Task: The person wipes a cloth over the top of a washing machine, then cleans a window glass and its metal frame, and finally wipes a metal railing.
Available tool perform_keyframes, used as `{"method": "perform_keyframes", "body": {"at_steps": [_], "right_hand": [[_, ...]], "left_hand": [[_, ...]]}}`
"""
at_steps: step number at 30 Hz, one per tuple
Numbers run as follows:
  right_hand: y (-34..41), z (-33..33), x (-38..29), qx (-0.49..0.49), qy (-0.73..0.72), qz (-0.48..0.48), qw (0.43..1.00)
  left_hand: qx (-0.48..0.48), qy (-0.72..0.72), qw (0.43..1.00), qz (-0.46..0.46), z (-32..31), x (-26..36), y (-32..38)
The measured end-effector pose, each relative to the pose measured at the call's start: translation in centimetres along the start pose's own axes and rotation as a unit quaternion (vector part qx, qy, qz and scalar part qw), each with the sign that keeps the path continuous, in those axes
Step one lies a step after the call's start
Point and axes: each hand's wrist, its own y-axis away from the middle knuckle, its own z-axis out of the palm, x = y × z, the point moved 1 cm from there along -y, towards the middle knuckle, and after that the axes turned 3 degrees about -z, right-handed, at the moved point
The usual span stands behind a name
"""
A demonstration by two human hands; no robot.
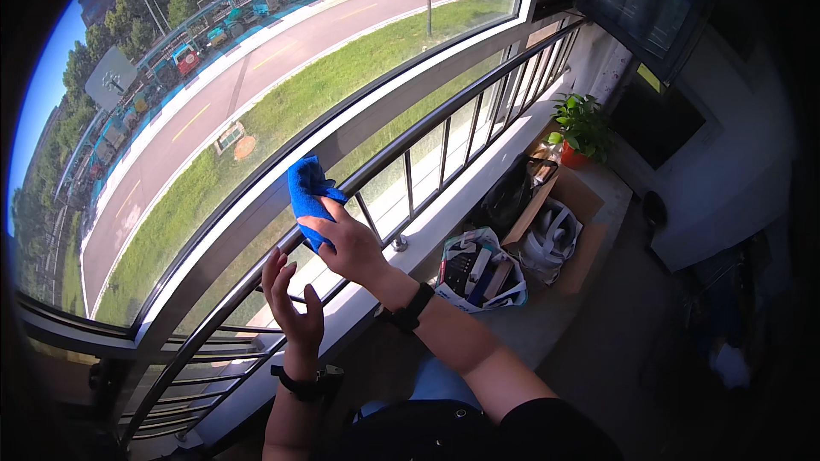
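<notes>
My right hand [349,240] grips a blue cloth [310,198] over the dark metal railing [442,114], with part of the cloth reaching up towards the white window frame [256,208]. Lower and to the left, my left hand [293,304] is raised beside the railing, its fingers apart and slightly curled, holding nothing. A black band circles each wrist. Beyond the railing, the large window pane [269,77] shows grass and a road outside.
On the ledge at right stand a bag of mixed items [480,272], a cardboard box [586,250] holding a white bag, and a green plant in a red pot [575,155]. An opened window sash [647,0] juts in at upper right.
</notes>
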Motion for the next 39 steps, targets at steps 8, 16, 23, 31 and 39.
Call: {"method": "perform_keyframes", "body": {"at_steps": [8,16,23,31,39], "right_hand": [[3.8,12.0,-11.0,0.021,-0.011,0.004,1.000],[11.5,18.3,-15.7,-0.273,-0.084,-0.026,0.958],[15.3,14.4,-3.8,0.088,-0.223,0.296,0.925],[11.5,20.6,-3.9,0.085,-0.003,0.178,0.980],[25.1,18.2,10.7,-0.022,-0.052,0.398,0.916]], "left_hand": [[0.062,-0.039,0.995,-0.066,-16.8,-1.8,8.3],[0.062,0.061,0.966,-0.245,-25.4,-7.4,17.3],[0.072,0.079,0.938,-0.328,-27.9,-7.7,23.3],[0.106,0.089,0.902,-0.408,-28.5,-8.1,25.7],[0.087,0.057,0.875,-0.472,-27.1,-9.1,29.3]]}}
